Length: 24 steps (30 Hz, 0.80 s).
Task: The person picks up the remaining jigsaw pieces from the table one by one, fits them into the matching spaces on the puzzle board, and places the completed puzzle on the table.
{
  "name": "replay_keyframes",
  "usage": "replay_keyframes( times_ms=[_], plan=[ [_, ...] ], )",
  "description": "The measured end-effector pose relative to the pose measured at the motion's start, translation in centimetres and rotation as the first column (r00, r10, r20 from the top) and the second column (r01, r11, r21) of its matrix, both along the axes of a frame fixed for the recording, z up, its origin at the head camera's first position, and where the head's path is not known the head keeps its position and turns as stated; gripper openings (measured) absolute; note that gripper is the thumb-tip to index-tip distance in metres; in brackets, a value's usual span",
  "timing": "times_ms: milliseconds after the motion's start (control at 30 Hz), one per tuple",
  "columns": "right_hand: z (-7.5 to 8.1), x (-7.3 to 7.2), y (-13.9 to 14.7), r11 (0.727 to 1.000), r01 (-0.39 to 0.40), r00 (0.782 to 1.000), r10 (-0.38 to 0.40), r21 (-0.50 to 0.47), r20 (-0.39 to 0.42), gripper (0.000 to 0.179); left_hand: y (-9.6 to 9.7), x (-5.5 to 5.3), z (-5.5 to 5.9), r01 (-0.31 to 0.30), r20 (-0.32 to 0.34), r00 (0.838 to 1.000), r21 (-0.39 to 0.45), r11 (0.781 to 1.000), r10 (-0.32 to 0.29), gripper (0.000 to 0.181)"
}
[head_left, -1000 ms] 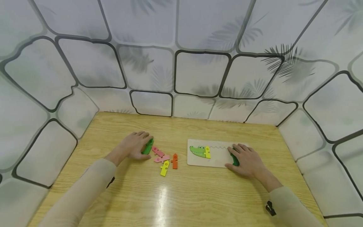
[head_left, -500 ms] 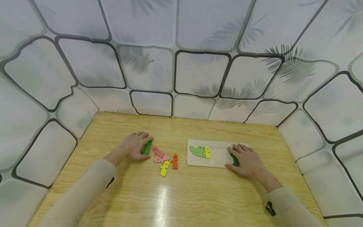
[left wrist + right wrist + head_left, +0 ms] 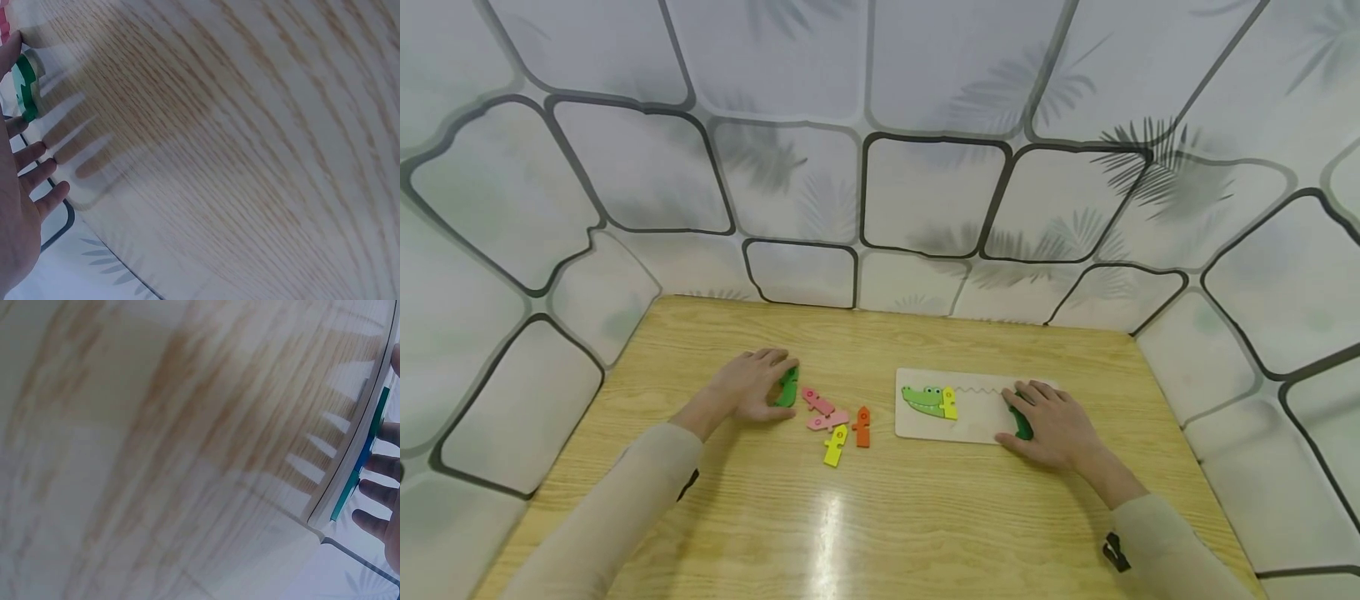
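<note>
My left hand (image 3: 748,385) pinches a green puzzle piece (image 3: 787,388) between thumb and index finger; the other fingers are spread, as the left wrist view shows. My right hand (image 3: 1054,423) rests over the right end of a pale wooden puzzle board (image 3: 977,429), thumb at the near edge. Under it lies a dark green piece (image 3: 1022,423), largely hidden; in the right wrist view green and blue edges (image 3: 363,456) show below the fingertips. A green crocodile head piece (image 3: 922,402) lies in the board's left part, with a yellow piece (image 3: 950,403) joined to it.
Between the hands lie a red-pink piece (image 3: 817,401), a pink piece (image 3: 828,420), a yellow loose piece (image 3: 835,447) and an orange piece (image 3: 862,427). The wooden table (image 3: 880,517) meets patterned walls (image 3: 801,273) at the back and sides.
My left hand has shifted slightly left with the green piece, away from the red-pink one. My right hand and the board have stayed in place.
</note>
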State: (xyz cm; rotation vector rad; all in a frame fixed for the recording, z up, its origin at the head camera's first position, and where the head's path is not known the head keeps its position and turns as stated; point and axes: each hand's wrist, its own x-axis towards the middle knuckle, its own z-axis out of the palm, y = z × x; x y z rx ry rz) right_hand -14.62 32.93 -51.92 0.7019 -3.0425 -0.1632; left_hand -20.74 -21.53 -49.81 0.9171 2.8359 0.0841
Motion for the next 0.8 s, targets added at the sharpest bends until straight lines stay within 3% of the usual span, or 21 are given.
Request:
replay_keyframes(
  times_ms=[800],
  plan=[
    [-0.01,-0.21,0.02,1.000,-0.001,1.000,0.001,-0.001,0.007,0.084,-0.58,0.25,-0.59,-0.045,-0.010,0.999,0.062,0.997,0.046,0.089]
  ],
)
